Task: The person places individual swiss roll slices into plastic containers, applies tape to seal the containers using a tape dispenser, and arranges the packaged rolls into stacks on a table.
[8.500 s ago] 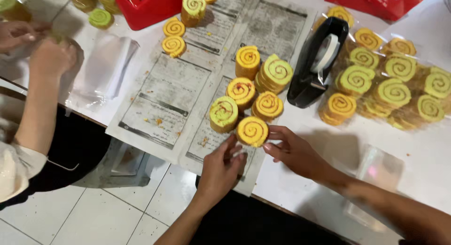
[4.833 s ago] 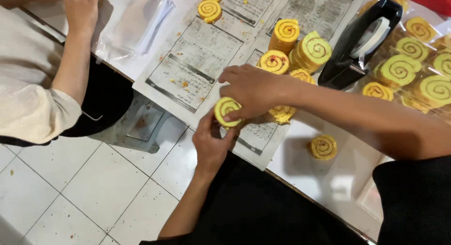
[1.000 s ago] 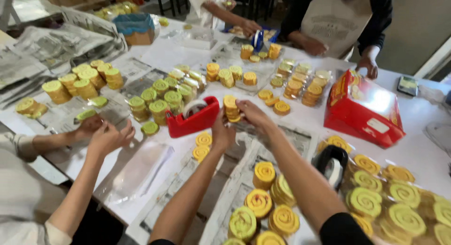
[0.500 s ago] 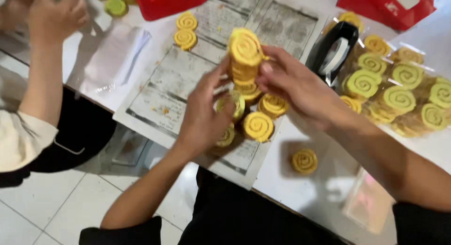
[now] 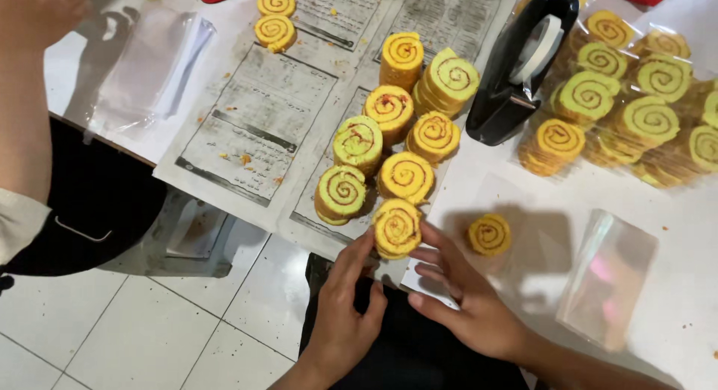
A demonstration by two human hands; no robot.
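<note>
At the near edge of a white table (image 5: 673, 300) spread with sheets of printed newspaper (image 5: 254, 128), a person's left hand (image 5: 345, 315) and right hand (image 5: 467, 304) meet at a small stack of round yellow swirl-patterned cake slices (image 5: 397, 227). The left thumb and fingertips touch its lower left side, the right fingers press its lower right – the stack is pinched lightly between both hands, standing on the paper's edge. Just behind it stand more stacks of yellow and green swirl slices (image 5: 389, 128). A single flat yellow swirl slice (image 5: 489, 234) lies just right of the right hand, beside a clear plastic bag (image 5: 607, 278). A black tape dispenser (image 5: 523, 68) stands farther back, next to bagged swirl slices (image 5: 636, 106). Another person's arm in a white sleeve (image 5: 22, 136) is at far left.
</note>
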